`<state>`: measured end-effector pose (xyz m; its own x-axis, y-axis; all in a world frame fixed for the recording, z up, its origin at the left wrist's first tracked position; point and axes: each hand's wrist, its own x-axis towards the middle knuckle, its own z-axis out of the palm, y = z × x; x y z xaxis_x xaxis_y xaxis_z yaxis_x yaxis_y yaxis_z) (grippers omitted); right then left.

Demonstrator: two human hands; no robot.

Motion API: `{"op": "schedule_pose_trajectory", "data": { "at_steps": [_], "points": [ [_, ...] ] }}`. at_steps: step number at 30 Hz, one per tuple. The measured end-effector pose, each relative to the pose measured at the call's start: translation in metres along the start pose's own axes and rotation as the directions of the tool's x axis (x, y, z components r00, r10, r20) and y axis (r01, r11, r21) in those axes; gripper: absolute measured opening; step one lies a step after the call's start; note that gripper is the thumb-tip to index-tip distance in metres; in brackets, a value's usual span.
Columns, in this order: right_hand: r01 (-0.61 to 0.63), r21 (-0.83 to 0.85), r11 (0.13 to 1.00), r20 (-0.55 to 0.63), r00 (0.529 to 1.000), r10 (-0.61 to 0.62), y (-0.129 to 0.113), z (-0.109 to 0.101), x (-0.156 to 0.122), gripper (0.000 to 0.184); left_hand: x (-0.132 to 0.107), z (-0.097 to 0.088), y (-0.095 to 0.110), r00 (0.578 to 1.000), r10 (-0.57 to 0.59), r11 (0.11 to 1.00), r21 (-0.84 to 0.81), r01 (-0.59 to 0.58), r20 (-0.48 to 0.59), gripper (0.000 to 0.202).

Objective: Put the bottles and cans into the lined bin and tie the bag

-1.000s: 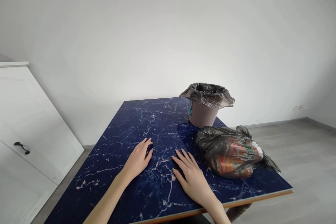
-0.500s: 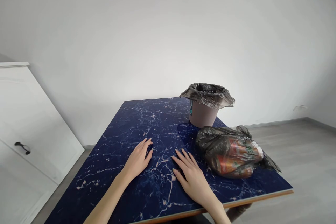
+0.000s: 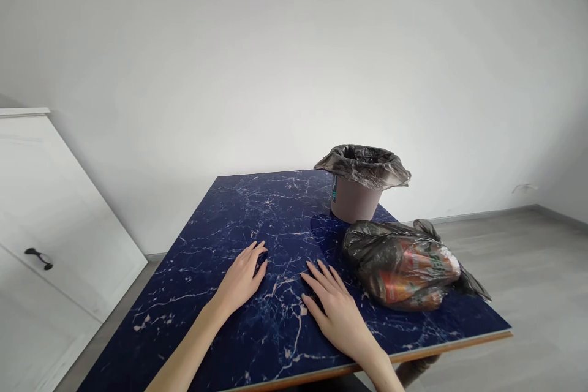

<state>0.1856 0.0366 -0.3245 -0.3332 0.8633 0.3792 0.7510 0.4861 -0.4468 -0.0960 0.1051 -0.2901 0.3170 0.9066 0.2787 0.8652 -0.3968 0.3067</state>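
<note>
My left hand (image 3: 241, 278) rests on the blue marbled table (image 3: 257, 208), fingers stretched out and nothing held. Palm down beside it lies my right hand (image 3: 335, 315), its fingers spread on the tabletop. Just right of my right hand is a dark see-through plastic bag (image 3: 367, 245). Inside it show red and orange cans or packages (image 3: 404, 278), their labels blurred by the film. Behind the bag stands a brownish-grey bin (image 3: 353, 201), upright, with a black bin liner (image 3: 367, 165) folded over its rim.
A white cabinet (image 3: 55, 208) with a dark handle (image 3: 39, 258) stands at the left. Behind the table rises a pale wall (image 3: 206, 61). The table's front edge (image 3: 441, 344) runs close below my right hand, and grey floor (image 3: 514, 251) shows at the right.
</note>
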Motion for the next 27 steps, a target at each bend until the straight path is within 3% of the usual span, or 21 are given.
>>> {"op": "schedule_pose_trajectory", "data": {
  "at_steps": [27],
  "points": [
    [0.002, -0.001, 1.0, 0.011, 1.0, -0.002, -0.001, -0.0021, 0.0002, 0.048, -0.0003, -0.0004, 0.0008, 1.0, -0.005, 1.0, 0.008, 0.005, 0.013, 0.045]
  ]
}}
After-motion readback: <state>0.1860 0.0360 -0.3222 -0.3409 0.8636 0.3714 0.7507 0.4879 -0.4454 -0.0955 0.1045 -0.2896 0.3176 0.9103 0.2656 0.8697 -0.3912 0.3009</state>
